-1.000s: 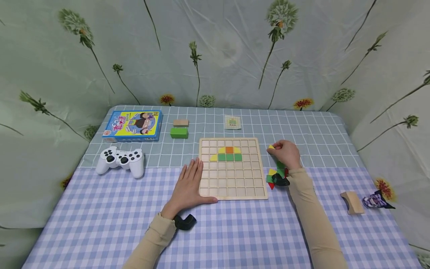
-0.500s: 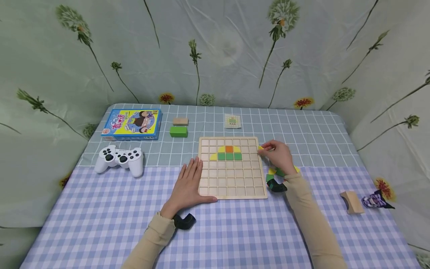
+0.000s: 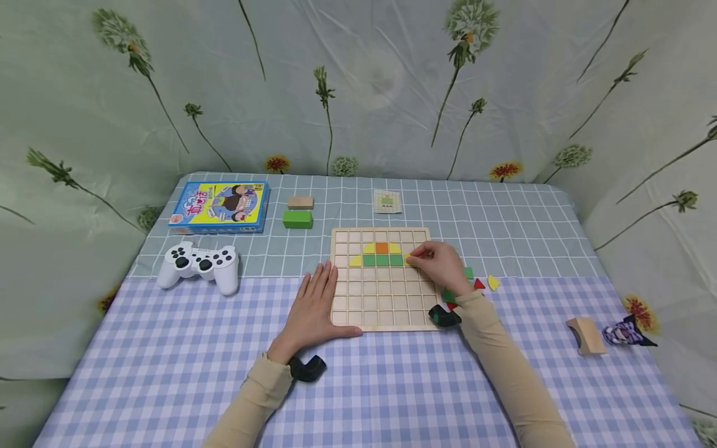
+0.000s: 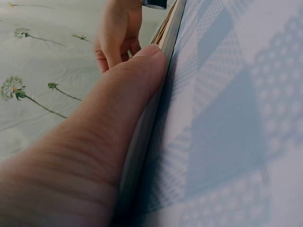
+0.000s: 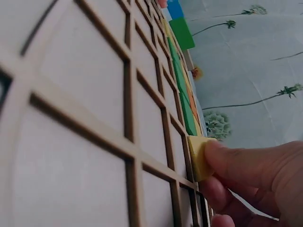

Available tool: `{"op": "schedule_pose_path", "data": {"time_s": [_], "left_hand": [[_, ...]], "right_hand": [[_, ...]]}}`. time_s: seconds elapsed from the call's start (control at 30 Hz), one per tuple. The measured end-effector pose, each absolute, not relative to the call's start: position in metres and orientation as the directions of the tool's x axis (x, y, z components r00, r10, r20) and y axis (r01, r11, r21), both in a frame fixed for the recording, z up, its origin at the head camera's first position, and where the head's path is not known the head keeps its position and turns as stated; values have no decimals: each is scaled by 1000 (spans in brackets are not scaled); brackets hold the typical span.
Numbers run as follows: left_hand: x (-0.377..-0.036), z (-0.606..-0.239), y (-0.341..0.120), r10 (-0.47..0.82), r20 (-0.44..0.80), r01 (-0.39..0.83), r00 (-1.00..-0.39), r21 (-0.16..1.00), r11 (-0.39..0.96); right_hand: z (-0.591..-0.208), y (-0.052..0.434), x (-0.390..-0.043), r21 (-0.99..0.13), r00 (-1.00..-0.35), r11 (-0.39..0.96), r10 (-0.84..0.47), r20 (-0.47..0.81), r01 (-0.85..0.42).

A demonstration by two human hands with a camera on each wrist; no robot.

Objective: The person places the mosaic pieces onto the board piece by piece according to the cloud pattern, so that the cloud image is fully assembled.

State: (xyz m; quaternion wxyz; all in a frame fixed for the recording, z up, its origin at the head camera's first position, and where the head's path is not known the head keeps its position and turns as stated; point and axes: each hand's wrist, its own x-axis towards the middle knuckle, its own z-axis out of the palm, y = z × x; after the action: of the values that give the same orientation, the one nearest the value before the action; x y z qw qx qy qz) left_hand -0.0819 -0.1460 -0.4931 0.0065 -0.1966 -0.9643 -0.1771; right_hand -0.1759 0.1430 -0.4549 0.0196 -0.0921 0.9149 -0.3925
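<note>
On the far left I see a white game controller [image 3: 198, 262] lying on the checked tablecloth [image 3: 168, 361]. My left hand [image 3: 313, 309] lies flat, fingers straight, its thumb pressed along the near-left edge of the wooden grid board [image 3: 383, 306]. My right hand [image 3: 439, 264] pinches a yellow piece [image 5: 200, 157] at the board, just right of the green row [image 3: 383, 261]. Loose coloured pieces [image 3: 478, 282] lie beyond.

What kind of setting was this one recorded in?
Probably a staged tabletop play area at home or in a studio: a table under checked cloths, floral fabric hung as a backdrop, and a wooden grid puzzle board, a game controller and a game box.
</note>
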Motion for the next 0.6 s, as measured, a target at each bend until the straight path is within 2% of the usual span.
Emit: {"op": "schedule_pose_path", "data": {"time_s": [0.3,0.6], "left_hand": [[-82,-492,-146,378,86,384,-922,340,859],[-82,-492,-145,377,75,379,-923,338,861]], "right_hand": [[-454,141,-174,-639,-983,748,-162,84,-178],[-448,155,-168,-657,-978,728,-193,77,-195]]}}
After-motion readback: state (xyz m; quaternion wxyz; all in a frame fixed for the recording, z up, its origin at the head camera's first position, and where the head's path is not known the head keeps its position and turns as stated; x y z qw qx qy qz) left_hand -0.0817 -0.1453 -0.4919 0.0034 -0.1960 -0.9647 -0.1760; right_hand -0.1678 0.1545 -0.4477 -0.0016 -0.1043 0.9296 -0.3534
